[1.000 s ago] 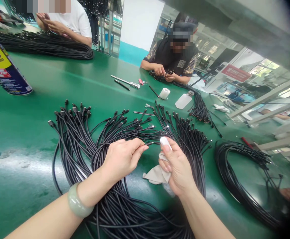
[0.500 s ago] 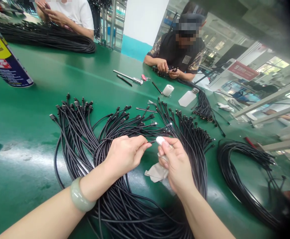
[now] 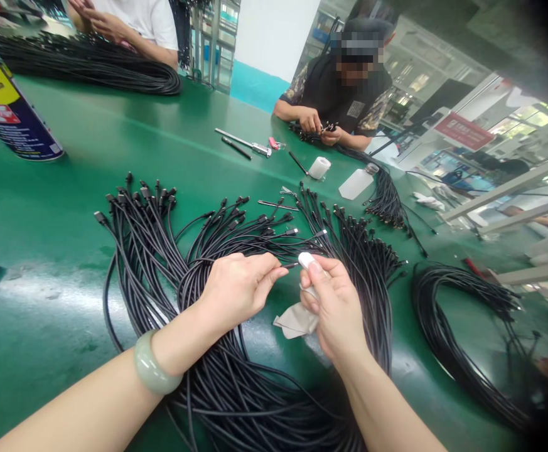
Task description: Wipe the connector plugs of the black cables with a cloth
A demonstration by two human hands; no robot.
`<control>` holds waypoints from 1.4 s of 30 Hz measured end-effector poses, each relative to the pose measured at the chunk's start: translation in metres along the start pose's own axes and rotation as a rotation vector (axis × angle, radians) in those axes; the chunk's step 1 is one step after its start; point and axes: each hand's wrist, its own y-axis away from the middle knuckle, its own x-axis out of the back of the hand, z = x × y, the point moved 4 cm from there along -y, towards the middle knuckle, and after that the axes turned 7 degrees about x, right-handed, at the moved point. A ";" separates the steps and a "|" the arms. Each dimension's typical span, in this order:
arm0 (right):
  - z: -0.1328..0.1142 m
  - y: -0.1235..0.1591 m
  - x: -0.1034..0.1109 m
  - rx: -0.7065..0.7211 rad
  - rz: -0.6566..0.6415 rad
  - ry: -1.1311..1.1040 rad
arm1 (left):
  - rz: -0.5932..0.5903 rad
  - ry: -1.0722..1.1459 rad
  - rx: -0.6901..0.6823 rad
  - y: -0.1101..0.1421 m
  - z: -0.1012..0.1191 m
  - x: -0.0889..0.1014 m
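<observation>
My left hand [image 3: 238, 292] pinches a thin black cable just behind its small connector [image 3: 291, 265], and a jade bangle [image 3: 155, 363] circles that wrist. My right hand [image 3: 334, 307] is shut on a beige cloth [image 3: 296, 321], with a white rounded tip [image 3: 306, 260] showing above my fingers. That tip sits right beside the connector's end. Under both hands lies a large fan of black cables [image 3: 236, 383], their connector ends spread across the green table.
A green workbench [image 3: 42, 213] carries a spray can [image 3: 5, 94], a tape roll [image 3: 319, 167], a plastic bottle [image 3: 356, 184], and metal tools [image 3: 243, 142]. Cable coils lie at right [image 3: 447, 326] and back left [image 3: 85, 69]. A co-worker [image 3: 334, 94] handles cables across the bench.
The white tip in my right hand has moved left, closing on the connector in my left hand. The whole view has shifted slightly as my head moved.
</observation>
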 end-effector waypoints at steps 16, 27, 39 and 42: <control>-0.003 0.003 -0.004 0.062 0.011 0.092 | 0.006 -0.014 -0.007 0.000 0.001 0.000; 0.001 0.002 -0.006 0.079 -0.010 0.078 | 0.001 -0.055 -0.068 0.000 0.001 -0.002; -0.002 0.002 -0.004 0.138 0.071 0.095 | -0.008 -0.011 -0.020 -0.001 0.000 -0.002; -0.002 0.003 -0.005 0.142 0.058 0.095 | -0.006 -0.007 -0.020 -0.001 0.000 -0.001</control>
